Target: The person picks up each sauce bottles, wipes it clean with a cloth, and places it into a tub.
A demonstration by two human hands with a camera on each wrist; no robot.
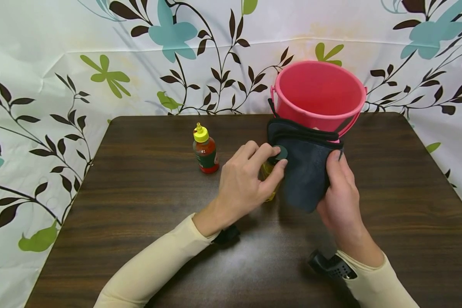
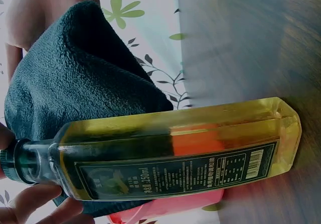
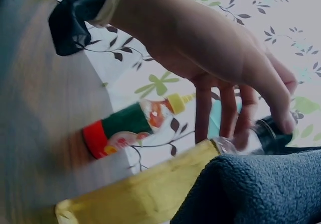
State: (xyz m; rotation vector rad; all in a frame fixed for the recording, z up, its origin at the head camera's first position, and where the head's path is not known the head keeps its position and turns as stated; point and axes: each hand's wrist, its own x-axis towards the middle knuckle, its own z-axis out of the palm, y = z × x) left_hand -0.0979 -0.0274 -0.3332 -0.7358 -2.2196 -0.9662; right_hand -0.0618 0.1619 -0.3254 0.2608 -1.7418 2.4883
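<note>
A square glass bottle of yellow oil (image 2: 200,158) stands upright with a dark green cap (image 1: 281,152). My left hand (image 1: 242,175) pinches it by the cap and neck, thumb and fingers on either side. Whether its base touches the table cannot be made out. In my right hand (image 1: 340,196) is a dark blue-grey fleece cloth (image 1: 304,171), gripped at its right edge with the thumb in front. The cloth hangs just right of the bottle and, in the head view, hides part of it.
Behind the cloth is a pink bucket (image 1: 315,94) at the table's back edge. To the left of the oil, a red sauce bottle (image 1: 205,149) with a yellow nozzle cap stands on the dark wooden table (image 1: 146,205). A leaf-patterned sheet (image 1: 131,85) hangs behind.
</note>
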